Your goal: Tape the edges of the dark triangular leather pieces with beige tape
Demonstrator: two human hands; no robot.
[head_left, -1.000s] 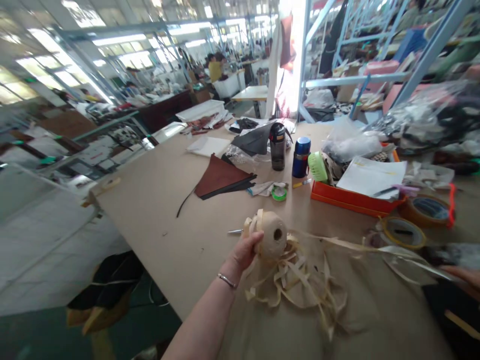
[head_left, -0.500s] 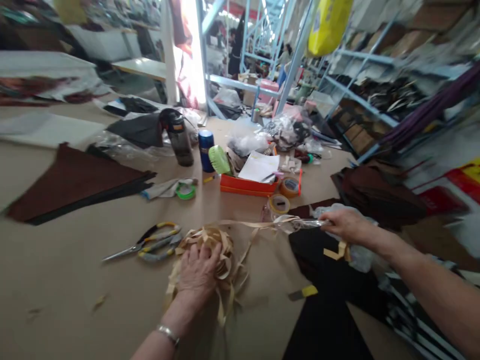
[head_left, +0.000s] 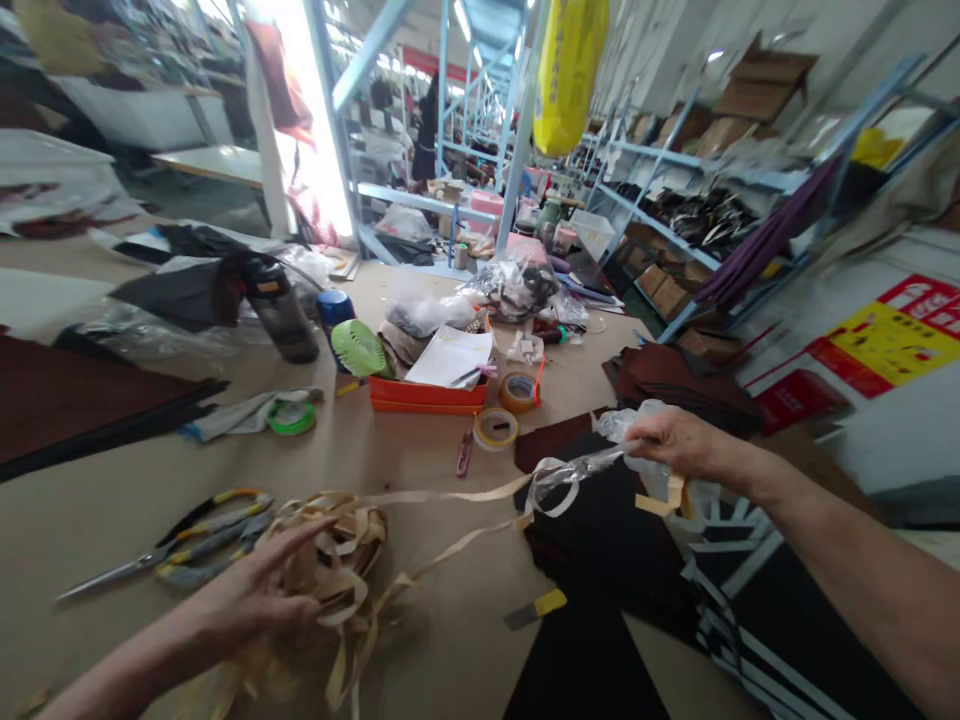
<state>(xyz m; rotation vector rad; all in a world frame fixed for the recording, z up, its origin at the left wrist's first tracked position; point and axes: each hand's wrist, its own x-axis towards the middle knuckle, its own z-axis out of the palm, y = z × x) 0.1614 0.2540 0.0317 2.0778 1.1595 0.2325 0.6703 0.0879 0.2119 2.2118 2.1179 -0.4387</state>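
My left hand (head_left: 255, 590) lies with its fingers over a tangled bundle of beige tape strips (head_left: 337, 545), gripping it at the lower left of the view. My right hand (head_left: 682, 445) pinches a twisted clear plastic film (head_left: 570, 480), which runs into a long beige strip (head_left: 450, 495) leading back to the bundle. Just left of the bundle rest yellow-and-grey-handled scissors (head_left: 161, 552), apart from my left hand. Under my right hand lies dark fabric (head_left: 600, 540), with a short beige strip (head_left: 660, 503) near the wrist.
An orange tray (head_left: 427, 396) holding papers, a green brush (head_left: 360, 350), tape rolls (head_left: 496, 429), a dark bottle (head_left: 281, 310) and a blue flask (head_left: 335, 315) stand on the tan table (head_left: 420, 610). Blue metal shelving (head_left: 645, 215) rises behind it.
The view has swung further right. My left hand has shifted from pressing on top of the bundle to reaching over it from the left. My right hand still pinches the film.
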